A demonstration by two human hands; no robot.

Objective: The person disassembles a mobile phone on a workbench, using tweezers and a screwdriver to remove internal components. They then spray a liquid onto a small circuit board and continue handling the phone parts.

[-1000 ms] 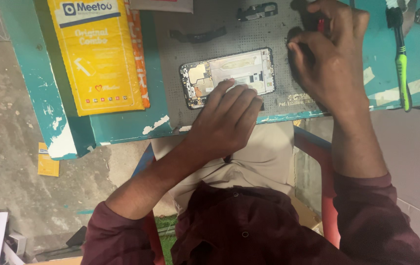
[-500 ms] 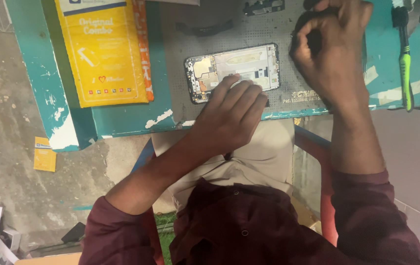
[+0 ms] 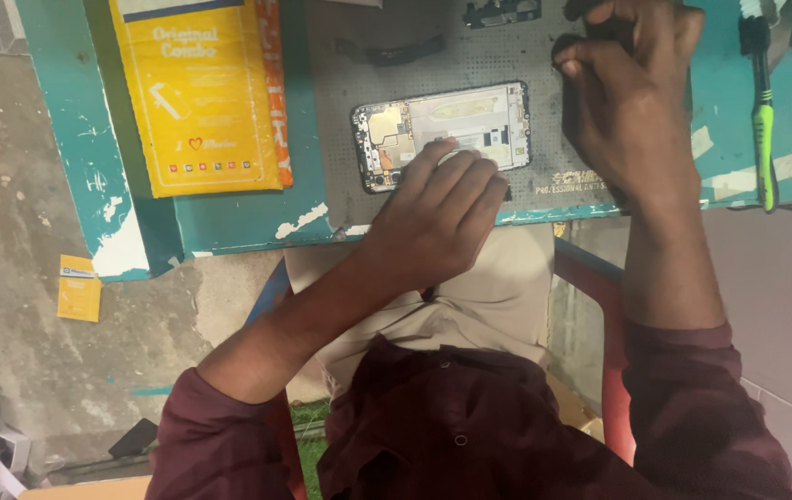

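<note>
I see soft, even light with weak shadows. The opened phone's pale metal frame (image 3: 442,134) glares slightly. My view is mildly soft overall.

Yellow flat package (image 3: 199,97), green-handled screwdriver (image 3: 762,111), small yellow box (image 3: 79,288) on floor.

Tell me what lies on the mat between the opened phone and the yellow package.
Nothing: the head view shows only a bare strip of grey work mat between the opened phone and the yellow package.

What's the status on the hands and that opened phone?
Left hand fingers resting on opened phone, pinning it to grey mat. Right hand curled above mat, contents hidden. Nothing blocking the phone.
</note>
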